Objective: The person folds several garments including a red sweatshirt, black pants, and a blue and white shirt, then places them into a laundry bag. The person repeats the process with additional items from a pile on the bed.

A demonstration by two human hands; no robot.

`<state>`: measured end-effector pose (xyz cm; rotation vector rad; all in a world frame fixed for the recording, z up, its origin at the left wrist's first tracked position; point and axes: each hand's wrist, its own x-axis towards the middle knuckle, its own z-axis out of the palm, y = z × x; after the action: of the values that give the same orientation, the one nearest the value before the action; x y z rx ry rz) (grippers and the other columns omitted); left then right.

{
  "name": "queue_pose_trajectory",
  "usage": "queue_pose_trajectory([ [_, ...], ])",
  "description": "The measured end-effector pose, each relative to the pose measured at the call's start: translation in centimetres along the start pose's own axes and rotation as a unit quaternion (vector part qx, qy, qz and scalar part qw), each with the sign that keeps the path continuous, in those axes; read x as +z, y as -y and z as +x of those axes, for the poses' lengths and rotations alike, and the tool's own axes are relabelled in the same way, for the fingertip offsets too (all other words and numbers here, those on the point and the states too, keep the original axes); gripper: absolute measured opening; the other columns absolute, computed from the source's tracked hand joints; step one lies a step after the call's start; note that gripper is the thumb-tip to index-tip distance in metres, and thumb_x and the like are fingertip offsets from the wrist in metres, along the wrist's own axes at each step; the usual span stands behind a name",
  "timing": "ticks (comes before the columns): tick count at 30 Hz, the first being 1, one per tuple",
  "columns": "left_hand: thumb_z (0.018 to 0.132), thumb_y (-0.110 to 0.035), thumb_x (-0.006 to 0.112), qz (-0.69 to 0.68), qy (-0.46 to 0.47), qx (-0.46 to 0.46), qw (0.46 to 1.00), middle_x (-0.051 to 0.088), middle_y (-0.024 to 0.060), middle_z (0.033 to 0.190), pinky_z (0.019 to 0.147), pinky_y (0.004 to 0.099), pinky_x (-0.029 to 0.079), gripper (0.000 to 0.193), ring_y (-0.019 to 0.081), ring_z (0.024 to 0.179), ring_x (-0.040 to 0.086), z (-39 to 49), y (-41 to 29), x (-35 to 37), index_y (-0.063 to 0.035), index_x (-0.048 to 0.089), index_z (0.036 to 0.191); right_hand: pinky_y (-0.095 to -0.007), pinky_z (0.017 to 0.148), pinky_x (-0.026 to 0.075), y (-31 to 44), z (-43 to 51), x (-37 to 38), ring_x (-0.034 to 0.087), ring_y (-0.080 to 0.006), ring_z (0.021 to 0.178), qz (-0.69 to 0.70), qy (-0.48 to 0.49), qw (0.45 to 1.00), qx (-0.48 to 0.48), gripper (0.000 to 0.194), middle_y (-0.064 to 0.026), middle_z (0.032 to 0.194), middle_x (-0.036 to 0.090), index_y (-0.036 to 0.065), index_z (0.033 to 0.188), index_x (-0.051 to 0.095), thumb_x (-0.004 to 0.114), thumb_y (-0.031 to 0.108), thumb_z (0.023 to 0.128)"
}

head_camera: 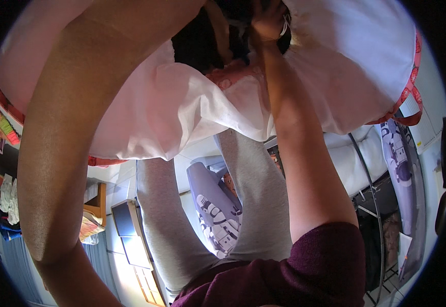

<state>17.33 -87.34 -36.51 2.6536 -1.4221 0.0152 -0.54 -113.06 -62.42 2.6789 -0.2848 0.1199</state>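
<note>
Pale pink-white thin cloth with red printed trim spreads across the upper view and hangs in folds over my legs. Its middle has a dark opening, where the contents are too dim to tell. Through this opening reaches my right hand, its fingers partly cut off by the top edge. Thin white cord shows beside that hand; whether the fingers grip anything is unclear. A red patterned piece lies at the opening's lower edge. My left arm curves up along the left side, and its hand is out of view.
Below the cloth are my legs in grey trousers. Astronaut-printed purple-grey fabric shows between them. White bedding and a curved dark bar are at right. A multicoloured duster-like item and wooden furniture appear at left.
</note>
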Motion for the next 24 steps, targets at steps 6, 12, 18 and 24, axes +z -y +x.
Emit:
queue_pose_trajectory([
  [6,0.086,-0.029,0.061,-0.006,0.089,-0.040,0.995,0.040,0.0184,0.146,0.117,0.0513,0.016,0.046,0.0336,0.139,0.031,0.0,-0.2,-0.2,-0.0100,0.059,0.128,-0.0474,0.099,0.043,-4.0,2.9,-2.6,0.051,-0.0415,0.120,0.226,0.166,0.960,-0.005,0.048,-0.0241,0.133,0.051,0.012,0.134,0.050,0.055,0.022,0.088],
  [12,0.089,-0.033,0.059,0.010,0.042,-0.066,0.997,0.036,0.0176,0.150,0.117,0.0527,0.013,0.046,0.0326,0.143,0.026,0.2,0.2,-0.4,-0.0120,0.058,0.129,-0.0430,0.099,0.044,-8.3,6.7,-11.3,0.054,-0.0376,0.118,0.302,0.215,0.925,0.079,0.046,-0.0262,0.125,0.058,0.002,0.126,0.056,0.060,0.022,0.085],
  [18,0.088,-0.035,0.061,-0.014,0.139,-0.091,0.986,0.030,0.0162,0.153,0.117,0.0537,0.012,0.050,0.0317,0.144,0.022,-0.1,0.3,-2.9,-0.0138,0.055,0.134,-0.0407,0.093,0.047,-15.2,9.4,-16.6,0.060,-0.0365,0.110,0.408,0.185,0.890,0.081,0.049,-0.0233,0.118,0.063,-0.002,0.121,0.058,0.068,0.015,0.076],
  [24,0.088,-0.035,0.061,-0.114,0.083,-0.153,0.978,0.030,0.0141,0.153,0.116,0.0549,0.015,0.058,0.0328,0.144,0.023,-0.6,0.4,-4.1,-0.0149,0.046,0.140,-0.0333,0.088,0.050,-18.4,10.2,-26.8,0.061,-0.0198,0.098,0.584,0.343,0.716,0.170,0.054,-0.0078,0.113,0.064,0.005,0.129,0.054,0.072,0.015,0.080],
])
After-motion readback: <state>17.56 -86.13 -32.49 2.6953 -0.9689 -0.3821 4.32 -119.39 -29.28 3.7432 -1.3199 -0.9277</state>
